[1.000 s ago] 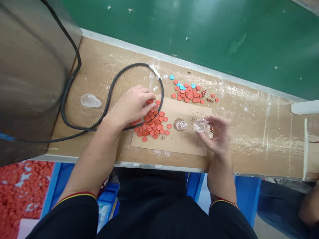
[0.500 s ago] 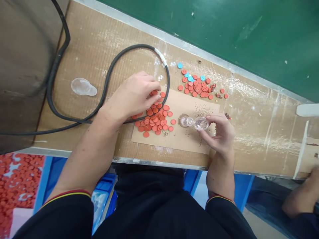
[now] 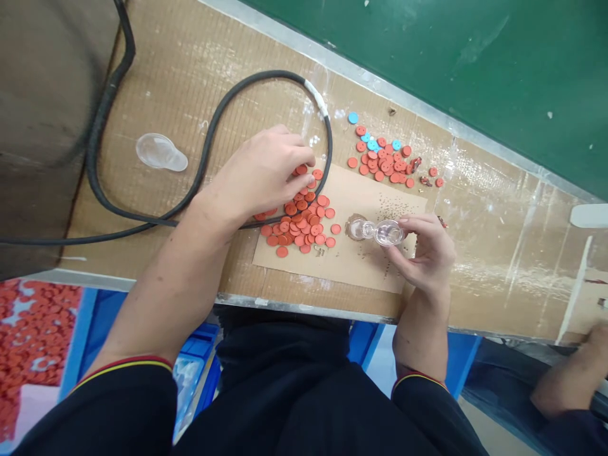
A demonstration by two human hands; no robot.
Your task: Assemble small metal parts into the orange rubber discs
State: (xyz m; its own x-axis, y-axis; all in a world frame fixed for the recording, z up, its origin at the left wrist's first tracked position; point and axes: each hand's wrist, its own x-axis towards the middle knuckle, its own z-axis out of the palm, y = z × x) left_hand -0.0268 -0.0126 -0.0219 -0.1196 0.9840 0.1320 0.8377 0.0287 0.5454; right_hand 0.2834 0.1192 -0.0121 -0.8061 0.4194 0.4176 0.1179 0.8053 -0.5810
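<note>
My left hand (image 3: 273, 168) hovers at the top edge of a pile of red button-like discs (image 3: 304, 225). Its fingers are curled, with a gap between thumb and forefinger where discs show; I see nothing clearly held. Thumb and fingers of my right hand (image 3: 425, 250) pinch the wide end of a clear piece with rounded ends and a narrow middle (image 3: 388, 233). Its other end points left over the brown paper sheet (image 3: 351, 269). Tiny dark specks are scattered on the sheet beside that hand.
A black cable (image 3: 213, 120) loops across the cardboard-covered bench and over the disc pile. Red and blue discs (image 3: 384, 161) lie behind the sheet. A clear spoon-shaped dish (image 3: 160, 152) rests at left. Red pieces fill a bin (image 3: 35, 342) lower left. Another person's arm (image 3: 570, 373) is at right.
The view has shifted slightly, so the bench items appear a little further right and up. Both hands keep nearly the same place relative to the discs and sheet.
</note>
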